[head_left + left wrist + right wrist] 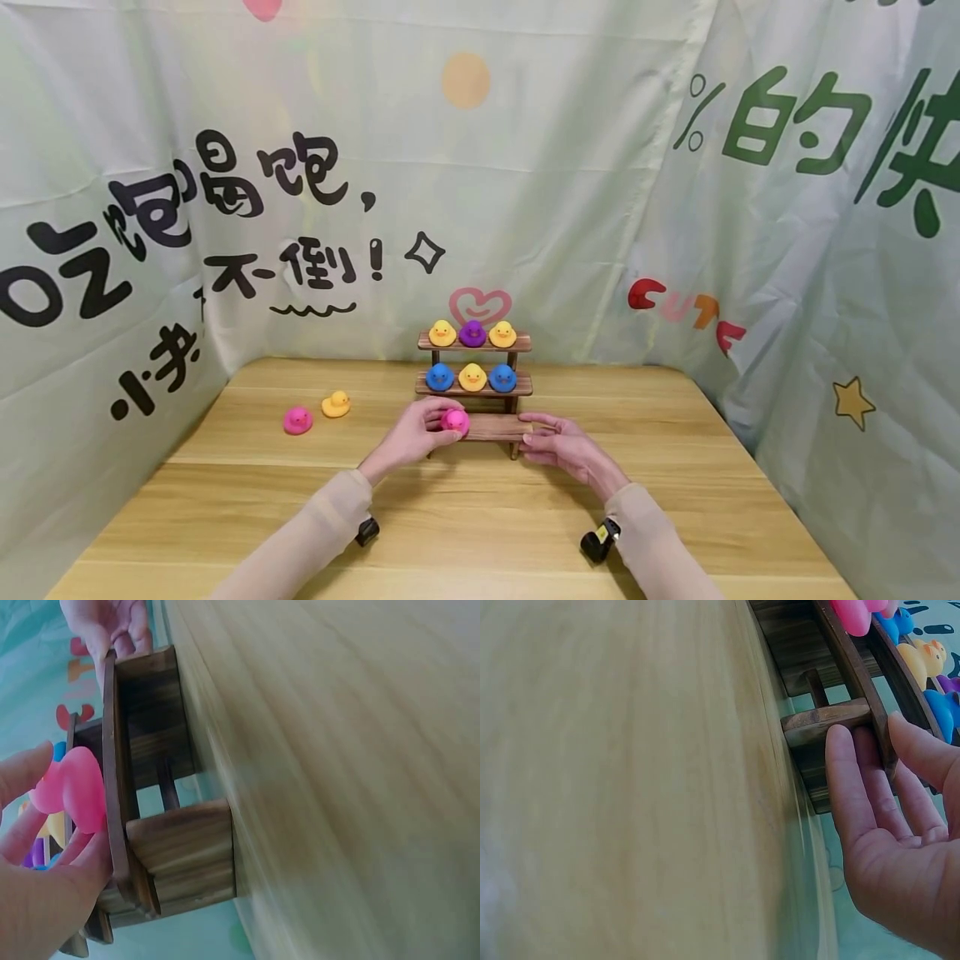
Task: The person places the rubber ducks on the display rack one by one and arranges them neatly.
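Observation:
My left hand (415, 432) pinches a pink rubber duck (455, 422) at the left end of the bottom step of a three-tier wooden shelf (498, 427). In the left wrist view this duck (84, 789) sits between thumb and fingers, right at the step's surface. The right hand (567, 450) grips the step's right end; in the right wrist view its thumb lies at the upper side and its fingers reach underneath. On the middle step stand a blue duck (440, 377), a yellow duck (472, 377) and another blue duck (502, 377).
The top step bears a yellow duck (442, 333), a purple duck (472, 334) and another yellow duck (502, 334). Left of the shelf, a pink duck (297, 421) and a yellow duck (337, 404) rest on the wooden table (480, 533). A printed curtain (540, 167) hangs behind.

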The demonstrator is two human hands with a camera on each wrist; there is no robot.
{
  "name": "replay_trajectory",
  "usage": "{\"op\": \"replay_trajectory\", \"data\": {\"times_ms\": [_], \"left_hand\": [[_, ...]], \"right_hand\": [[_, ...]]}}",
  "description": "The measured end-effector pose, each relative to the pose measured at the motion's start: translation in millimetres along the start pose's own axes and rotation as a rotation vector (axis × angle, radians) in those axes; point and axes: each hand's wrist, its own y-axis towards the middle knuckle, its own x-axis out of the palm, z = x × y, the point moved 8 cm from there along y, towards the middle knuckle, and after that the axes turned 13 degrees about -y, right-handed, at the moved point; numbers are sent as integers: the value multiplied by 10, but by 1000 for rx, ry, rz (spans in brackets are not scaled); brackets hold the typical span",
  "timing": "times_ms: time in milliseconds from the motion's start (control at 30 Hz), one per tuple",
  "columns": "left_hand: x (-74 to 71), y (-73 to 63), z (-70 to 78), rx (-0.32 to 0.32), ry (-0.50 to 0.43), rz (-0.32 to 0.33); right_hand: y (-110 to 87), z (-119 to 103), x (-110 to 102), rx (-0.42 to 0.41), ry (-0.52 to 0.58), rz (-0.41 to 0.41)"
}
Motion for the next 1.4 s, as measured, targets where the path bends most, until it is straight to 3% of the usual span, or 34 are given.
{"op": "replay_trajectory", "data": {"times_ms": [167, 1400], "left_hand": [[46, 24, -13, -9, -18, 19], [464, 225, -7, -9, 9, -24]], "right_hand": [[-4, -9, 1, -3, -5, 4], [-1, -27, -1, 8, 48, -13]]}}
